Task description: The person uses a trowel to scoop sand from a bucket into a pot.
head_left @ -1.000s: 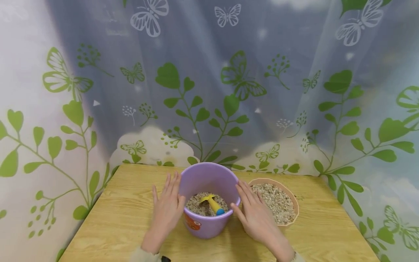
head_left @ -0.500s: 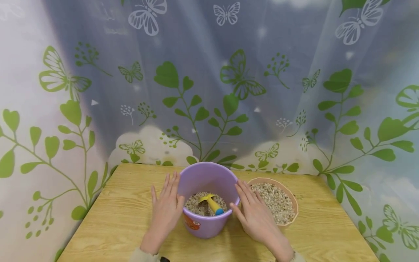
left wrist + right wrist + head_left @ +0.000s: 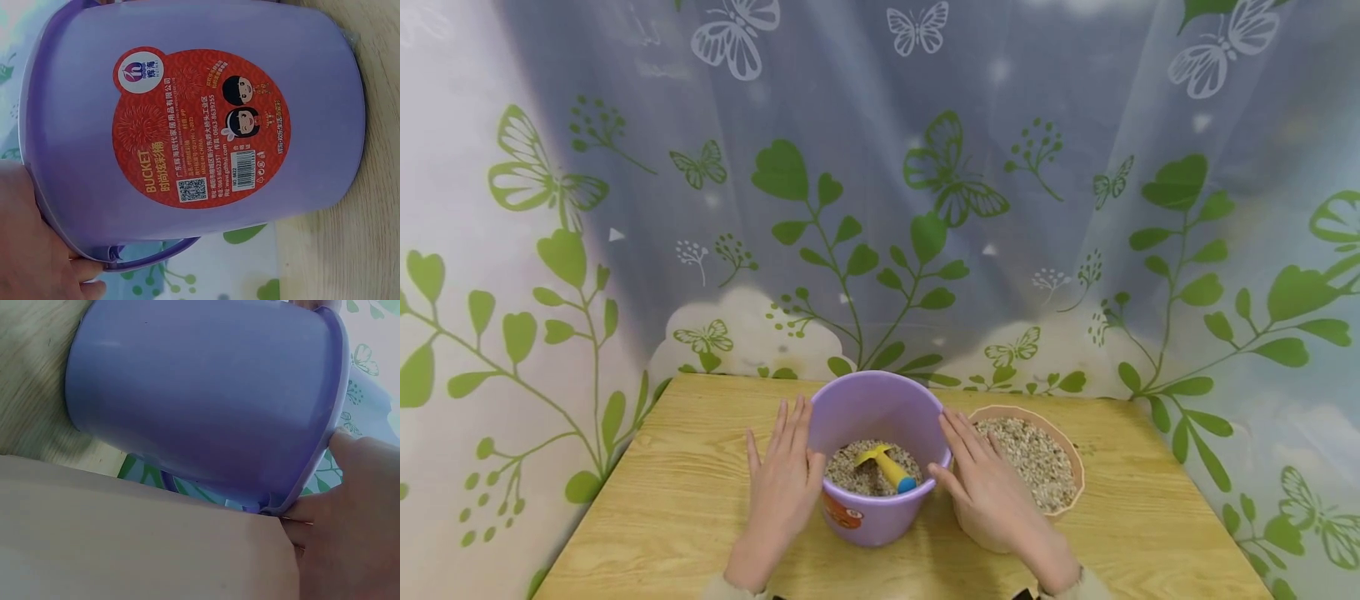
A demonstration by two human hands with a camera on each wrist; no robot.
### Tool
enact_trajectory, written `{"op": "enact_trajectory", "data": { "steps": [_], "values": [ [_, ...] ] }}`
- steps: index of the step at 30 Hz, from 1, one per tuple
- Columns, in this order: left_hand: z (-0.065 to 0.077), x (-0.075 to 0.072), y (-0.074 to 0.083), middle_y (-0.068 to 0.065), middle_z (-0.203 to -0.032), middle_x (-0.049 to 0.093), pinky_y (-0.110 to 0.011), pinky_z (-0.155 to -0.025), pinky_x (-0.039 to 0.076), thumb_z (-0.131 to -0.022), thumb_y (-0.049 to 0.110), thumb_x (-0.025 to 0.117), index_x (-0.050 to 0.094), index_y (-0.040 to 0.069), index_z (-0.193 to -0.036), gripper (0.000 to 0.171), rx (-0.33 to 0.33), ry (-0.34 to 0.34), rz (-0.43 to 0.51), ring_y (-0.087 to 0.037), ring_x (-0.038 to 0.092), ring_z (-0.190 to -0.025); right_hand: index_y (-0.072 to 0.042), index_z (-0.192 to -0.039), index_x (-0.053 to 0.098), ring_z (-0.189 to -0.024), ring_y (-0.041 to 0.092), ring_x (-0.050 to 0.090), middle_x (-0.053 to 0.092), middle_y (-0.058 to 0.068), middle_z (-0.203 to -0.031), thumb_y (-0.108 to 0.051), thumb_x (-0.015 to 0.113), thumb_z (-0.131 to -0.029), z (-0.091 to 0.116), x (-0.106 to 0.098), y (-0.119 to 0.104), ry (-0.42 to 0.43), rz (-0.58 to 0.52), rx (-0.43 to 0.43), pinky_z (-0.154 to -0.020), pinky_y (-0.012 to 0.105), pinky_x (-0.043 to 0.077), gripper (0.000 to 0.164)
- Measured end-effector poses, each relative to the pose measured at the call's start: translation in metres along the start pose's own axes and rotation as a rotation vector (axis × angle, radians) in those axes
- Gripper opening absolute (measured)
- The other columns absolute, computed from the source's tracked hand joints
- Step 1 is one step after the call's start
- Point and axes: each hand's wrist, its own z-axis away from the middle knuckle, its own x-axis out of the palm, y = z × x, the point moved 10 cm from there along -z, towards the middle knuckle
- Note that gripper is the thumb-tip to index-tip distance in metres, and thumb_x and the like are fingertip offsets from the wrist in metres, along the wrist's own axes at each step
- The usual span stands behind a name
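A purple bucket point(image 3: 880, 521) stands upright on the table, with a round red label point(image 3: 200, 131) on its side. Inside it, small mixed gravel point(image 3: 850, 467) covers the bottom. On that gravel lies a small yellow toy tool point(image 3: 886, 467) with a broad head and a blue handle end. My left hand point(image 3: 780, 483) rests against the bucket's left rim, fingers extended. Opposite it, my right hand point(image 3: 992, 496) touches the right rim with its fingers fairly straight; its thumb point(image 3: 342, 444) meets the rim in the right wrist view.
Just right of the bucket, partly behind my right hand, is a peach-coloured bowl point(image 3: 1078, 487) of similar gravel. The bucket's carrying handle point(image 3: 156, 257) hangs down its far side. A curtain point(image 3: 880, 208) with leaves and butterflies borders the wooden table point(image 3: 677, 483).
Both hands stay at the bucket's rim, with only a very slight shift of the right hand. The bucket, toy tool and bowl keep their places.
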Motion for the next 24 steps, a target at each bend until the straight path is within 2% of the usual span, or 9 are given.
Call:
{"op": "enact_trajectory", "data": {
  "steps": [7, 11, 14, 19, 24],
  "values": [
    [0.002, 0.001, -0.001, -0.008, -0.165, 0.026, -0.067, -0.117, -0.008, -0.100, 0.023, 0.047, 0.027, 0.008, -0.159, 0.064, -0.030, -0.032, -0.012, -0.028, 0.013, -0.155, -0.005, -0.158, 0.029, -0.152, 0.029, 0.025, 0.023, 0.010, -0.166, -0.048, 0.043, -0.107, -0.009, 0.004, -0.007, -0.040, 0.037, -0.033, -0.118, 0.058, 0.022, 0.069],
    [0.003, 0.001, 0.001, -0.008, -0.165, 0.027, -0.067, -0.117, -0.007, -0.099, 0.023, 0.049, 0.029, 0.008, -0.159, 0.064, -0.028, -0.028, -0.008, -0.029, 0.015, -0.155, -0.005, -0.159, 0.027, -0.152, 0.029, 0.025, 0.022, 0.010, -0.167, -0.047, 0.038, -0.108, -0.006, 0.009, -0.006, -0.059, 0.015, -0.039, -0.119, 0.056, 0.023, 0.067],
    [0.003, 0.001, 0.002, -0.007, -0.164, 0.027, -0.067, -0.117, -0.006, -0.099, 0.023, 0.049, 0.030, 0.008, -0.158, 0.064, -0.023, -0.020, -0.013, -0.030, 0.017, -0.154, -0.004, -0.159, 0.026, -0.151, 0.032, 0.027, 0.021, 0.011, -0.167, -0.045, 0.039, -0.108, -0.003, 0.009, -0.007, -0.039, -0.007, -0.050, -0.118, 0.056, 0.024, 0.066],
    [0.000, -0.008, 0.005, -0.011, -0.159, 0.037, -0.071, -0.115, 0.003, -0.100, 0.024, 0.051, 0.038, 0.004, -0.154, 0.060, 0.030, 0.002, -0.086, -0.034, 0.023, -0.152, -0.001, -0.157, 0.030, -0.148, 0.034, 0.032, 0.026, 0.015, -0.165, -0.042, 0.044, -0.108, -0.003, 0.007, -0.009, 0.011, 0.000, -0.090, -0.117, 0.056, 0.026, 0.066],
    [-0.010, -0.023, 0.014, -0.017, -0.150, 0.050, -0.072, -0.114, 0.012, -0.101, 0.027, 0.058, 0.054, 0.001, -0.143, 0.050, 0.106, 0.018, -0.163, -0.040, 0.032, -0.148, -0.002, -0.158, 0.028, -0.149, 0.032, 0.030, 0.023, 0.014, -0.166, -0.044, 0.042, -0.108, -0.004, 0.008, -0.009, 0.003, 0.012, -0.087, -0.118, 0.056, 0.026, 0.067]
  ]
}}
